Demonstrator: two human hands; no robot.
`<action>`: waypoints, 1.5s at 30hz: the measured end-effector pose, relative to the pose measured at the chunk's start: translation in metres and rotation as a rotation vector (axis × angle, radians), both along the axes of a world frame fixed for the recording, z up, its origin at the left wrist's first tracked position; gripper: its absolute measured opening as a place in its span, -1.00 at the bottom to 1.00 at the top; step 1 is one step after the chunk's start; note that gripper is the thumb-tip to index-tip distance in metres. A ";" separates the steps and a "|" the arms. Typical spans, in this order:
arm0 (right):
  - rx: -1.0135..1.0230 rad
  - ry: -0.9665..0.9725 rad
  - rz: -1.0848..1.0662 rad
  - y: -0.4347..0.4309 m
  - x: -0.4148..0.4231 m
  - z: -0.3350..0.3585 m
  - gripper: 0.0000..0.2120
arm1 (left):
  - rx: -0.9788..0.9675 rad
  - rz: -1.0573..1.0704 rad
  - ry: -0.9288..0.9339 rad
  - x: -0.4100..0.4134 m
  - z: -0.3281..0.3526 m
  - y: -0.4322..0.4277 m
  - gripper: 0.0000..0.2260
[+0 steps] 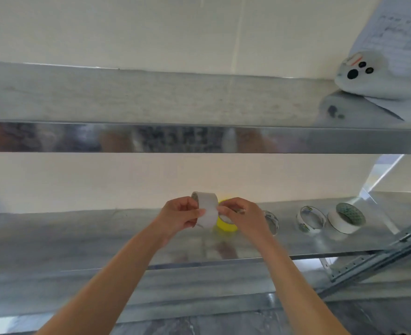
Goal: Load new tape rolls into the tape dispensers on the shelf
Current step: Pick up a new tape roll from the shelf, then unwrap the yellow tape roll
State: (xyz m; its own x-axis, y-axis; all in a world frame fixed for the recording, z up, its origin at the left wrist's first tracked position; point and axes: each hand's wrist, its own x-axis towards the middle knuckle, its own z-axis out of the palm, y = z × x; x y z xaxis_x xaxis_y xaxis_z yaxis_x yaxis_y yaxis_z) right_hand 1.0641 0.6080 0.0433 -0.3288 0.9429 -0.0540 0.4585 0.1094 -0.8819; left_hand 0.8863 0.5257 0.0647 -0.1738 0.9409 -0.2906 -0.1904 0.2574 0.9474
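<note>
A white tape roll (208,204) is held upright above the middle metal shelf (78,238). My left hand (181,215) grips its left side with the thumb across the face. My right hand (243,216) pinches the roll's right edge with its fingertips. A yellow tape roll (225,226) lies on the shelf just behind and below my hands, partly hidden by them. Three more rolls stand to the right: a clear roll (272,221) partly behind my right wrist, a clear printed roll (311,220), and a white roll with a green core (345,217).
The upper shelf (175,139) runs across the view above my hands; a white device with dark round lenses (361,73) and a sheet of paper (397,32) sit at its right end. A slotted metal upright (378,259) slants at the lower right.
</note>
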 end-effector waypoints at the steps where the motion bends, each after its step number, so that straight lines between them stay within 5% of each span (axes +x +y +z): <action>1: 0.058 -0.096 0.027 0.005 0.000 -0.006 -0.82 | -0.014 0.018 0.010 -0.006 -0.002 -0.002 -0.87; 7: 0.217 -0.627 0.137 0.018 -0.003 -0.051 -0.69 | -0.074 0.106 -0.038 -0.033 -0.022 -0.021 -0.80; 18: 0.203 -0.547 0.024 0.009 -0.015 -0.062 -0.84 | -0.124 0.169 -0.065 -0.046 -0.033 -0.033 -0.81; 23: 0.023 -0.219 -0.132 0.008 -0.006 -0.032 -0.83 | -0.091 0.108 -0.063 -0.036 -0.019 -0.019 -0.86; 26: -0.196 0.190 -0.224 0.000 0.009 -0.007 -0.96 | -0.082 0.055 -0.060 -0.022 -0.014 -0.003 -0.86; 28: -0.250 0.379 -0.231 -0.007 0.021 0.004 -0.84 | -0.082 0.010 -0.043 -0.011 -0.011 0.008 -0.87; 33: -0.235 0.580 -0.277 -0.023 0.044 0.031 -0.87 | -0.084 -0.079 0.033 0.014 -0.009 0.029 -0.90; 35: -0.214 0.578 -0.285 -0.026 0.053 0.036 -0.87 | -0.068 -0.058 0.142 0.021 -0.012 0.038 -0.90; 40: -0.177 0.613 -0.318 -0.036 0.068 0.042 -0.84 | 0.084 -0.115 0.918 0.037 -0.032 0.058 -0.94; 45: -0.186 0.676 -0.309 -0.047 0.085 0.044 -0.84 | 0.148 -0.387 1.216 0.056 -0.062 0.067 -0.88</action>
State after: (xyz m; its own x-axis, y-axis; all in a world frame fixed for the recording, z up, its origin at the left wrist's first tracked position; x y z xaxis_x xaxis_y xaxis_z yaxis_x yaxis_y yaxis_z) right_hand 1.1494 0.5610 0.0876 -0.0694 0.9924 -0.1020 -0.2013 -0.1141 -0.9729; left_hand 0.9425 0.5925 0.0024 0.0386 0.9989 -0.0276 0.8757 -0.0205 0.4824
